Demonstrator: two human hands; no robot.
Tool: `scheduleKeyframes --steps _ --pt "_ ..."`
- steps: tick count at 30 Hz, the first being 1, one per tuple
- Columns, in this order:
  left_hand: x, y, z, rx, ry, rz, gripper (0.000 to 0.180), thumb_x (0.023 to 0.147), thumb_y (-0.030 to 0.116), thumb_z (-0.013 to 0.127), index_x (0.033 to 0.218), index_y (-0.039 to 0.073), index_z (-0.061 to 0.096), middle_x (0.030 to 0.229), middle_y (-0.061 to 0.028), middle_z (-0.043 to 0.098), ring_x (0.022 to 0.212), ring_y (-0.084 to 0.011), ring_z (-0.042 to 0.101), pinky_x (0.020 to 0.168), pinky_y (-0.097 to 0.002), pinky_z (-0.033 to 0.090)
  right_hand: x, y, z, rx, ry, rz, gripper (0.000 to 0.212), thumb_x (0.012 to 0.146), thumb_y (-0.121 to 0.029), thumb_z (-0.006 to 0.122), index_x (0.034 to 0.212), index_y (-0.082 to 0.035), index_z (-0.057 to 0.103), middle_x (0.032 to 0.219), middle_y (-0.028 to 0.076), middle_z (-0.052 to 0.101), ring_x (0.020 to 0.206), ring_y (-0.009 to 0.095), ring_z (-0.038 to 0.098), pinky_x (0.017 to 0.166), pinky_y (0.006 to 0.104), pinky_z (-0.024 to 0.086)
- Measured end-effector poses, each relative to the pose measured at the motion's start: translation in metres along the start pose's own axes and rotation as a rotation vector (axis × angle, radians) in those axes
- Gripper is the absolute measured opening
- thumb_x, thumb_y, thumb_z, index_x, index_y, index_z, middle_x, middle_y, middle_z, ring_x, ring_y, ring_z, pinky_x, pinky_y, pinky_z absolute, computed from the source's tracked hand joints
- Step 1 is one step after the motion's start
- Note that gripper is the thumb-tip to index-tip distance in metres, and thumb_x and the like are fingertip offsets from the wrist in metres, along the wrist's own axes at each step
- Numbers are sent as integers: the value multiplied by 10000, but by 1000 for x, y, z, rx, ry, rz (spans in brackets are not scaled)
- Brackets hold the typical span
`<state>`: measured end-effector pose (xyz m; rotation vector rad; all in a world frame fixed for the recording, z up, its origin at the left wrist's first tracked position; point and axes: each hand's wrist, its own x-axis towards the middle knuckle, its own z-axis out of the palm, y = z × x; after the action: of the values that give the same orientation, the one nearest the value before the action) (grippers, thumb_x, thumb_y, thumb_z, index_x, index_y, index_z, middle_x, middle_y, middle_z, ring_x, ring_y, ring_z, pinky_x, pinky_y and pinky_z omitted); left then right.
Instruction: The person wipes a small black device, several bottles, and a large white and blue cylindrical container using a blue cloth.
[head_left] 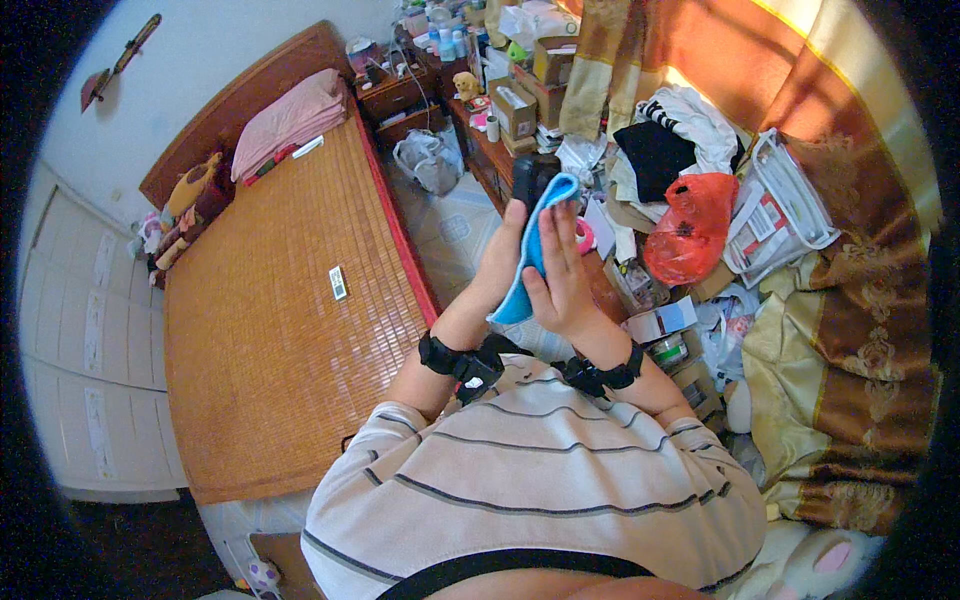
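Note:
Both hands are raised in front of my chest, palms facing, with a light-blue cloth [514, 304] folded between them. My left hand [500, 262] is closed on a black, boxy object [530, 178], whose dark top end sticks up past the fingers; its lower part is hidden, so its kind cannot be told. My right hand [566, 285] presses the cloth from the other side, fingers long and nearly straight, thumb against the cloth's near edge. The cloth's upper edge curls over beside the right fingertips. Black straps [470, 362] circle both wrists.
On the left is a bed with a woven mat [270, 330], bearing a small white device [338, 283] and a pink pillow [285, 120]. Right of my hands, a cluttered desk holds boxes [513, 108], clothes [655, 160] and a red plastic bag [692, 230]. Curtains [850, 330] hang at right.

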<state>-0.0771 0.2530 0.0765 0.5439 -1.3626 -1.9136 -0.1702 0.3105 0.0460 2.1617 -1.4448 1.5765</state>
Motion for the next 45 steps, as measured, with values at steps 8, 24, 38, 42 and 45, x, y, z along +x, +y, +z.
scheduleKeyframes --steps 8,24,38,42,45 --pt "10 -58 -10 5 -181 150 461 876 357 382 1231 67 331 1202 -117 371 1067 -235 413 919 -327 329 37 12 -32 240 128 136 612 793 -243 488 1298 -3 240 1340 216 223 1264 337 169 1026 387 123" --pt "1 -13 -11 -298 -129 123 635 852 534 295 1286 73 248 1225 -112 409 1065 -182 451 886 -298 375 6 -14 -1 282 -15 89 602 875 -196 372 1319 46 45 1376 240 30 1285 347 36 1032 388 49" --pt "-4 -1 -6 905 -179 647 539 824 289 459 1267 20 309 1138 -176 332 1030 -304 332 926 -364 235 34 -8 -16 1002 290 319 717 842 -501 361 1344 -88 60 1351 121 186 1216 237 261 1003 352 209" --pt "-12 3 3 1056 -159 652 541 806 254 487 1264 24 315 1140 -183 332 1008 -314 334 905 -369 267 37 5 -29 826 327 402 560 880 -420 313 1289 -39 269 1270 126 348 1139 222 365 972 330 254" --pt "-15 12 12 1346 -28 778 614 765 309 563 1251 14 330 1112 -181 369 972 -330 363 872 -380 318 31 2 -19 1311 382 507 596 855 -474 354 1271 -49 301 1215 115 402 1088 211 410 940 328 302"
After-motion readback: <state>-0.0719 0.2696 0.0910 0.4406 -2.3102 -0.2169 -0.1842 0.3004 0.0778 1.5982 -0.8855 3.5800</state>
